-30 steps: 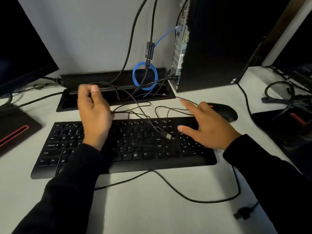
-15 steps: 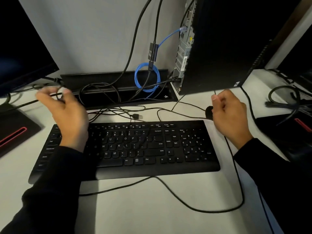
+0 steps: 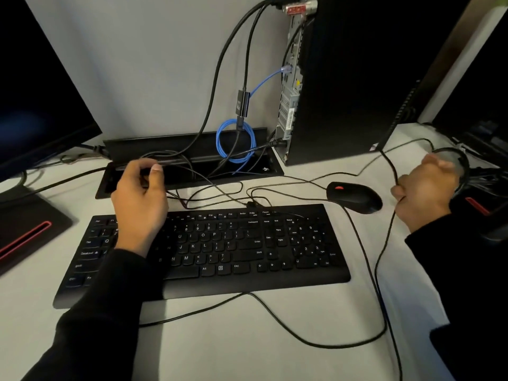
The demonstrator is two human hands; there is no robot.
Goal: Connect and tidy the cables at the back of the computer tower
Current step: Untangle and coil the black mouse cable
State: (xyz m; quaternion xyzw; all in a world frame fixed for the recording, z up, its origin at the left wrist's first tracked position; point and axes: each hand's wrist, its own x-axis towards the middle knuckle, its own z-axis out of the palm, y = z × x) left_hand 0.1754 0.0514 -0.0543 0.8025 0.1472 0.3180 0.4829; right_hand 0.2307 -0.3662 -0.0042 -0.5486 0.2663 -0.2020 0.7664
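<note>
The black computer tower (image 3: 343,78) stands at the back right, its rear panel (image 3: 291,78) facing left with black cables and a blue network cable (image 3: 236,141) plugged in; the blue one hangs in a coil. My left hand (image 3: 140,199) hovers over the keyboard's top left edge, fingers curled round thin black cables (image 3: 192,198) that trail right. To the right of the mouse (image 3: 354,196), my blurred right hand (image 3: 423,191) grips a thin black cable (image 3: 378,259) that loops down across the table.
A black keyboard (image 3: 209,251) lies in the middle, with an open cable tray (image 3: 189,166) behind it. A monitor (image 3: 41,92) and its stand (image 3: 27,226) are at the left. More tangled cables (image 3: 472,171) lie at the far right. An inline adapter (image 3: 243,103) hangs beside the tower.
My left hand has moved right from the table's left side to the tray front. My right hand has left the mouse and swung right, taking a thin cable with it.
</note>
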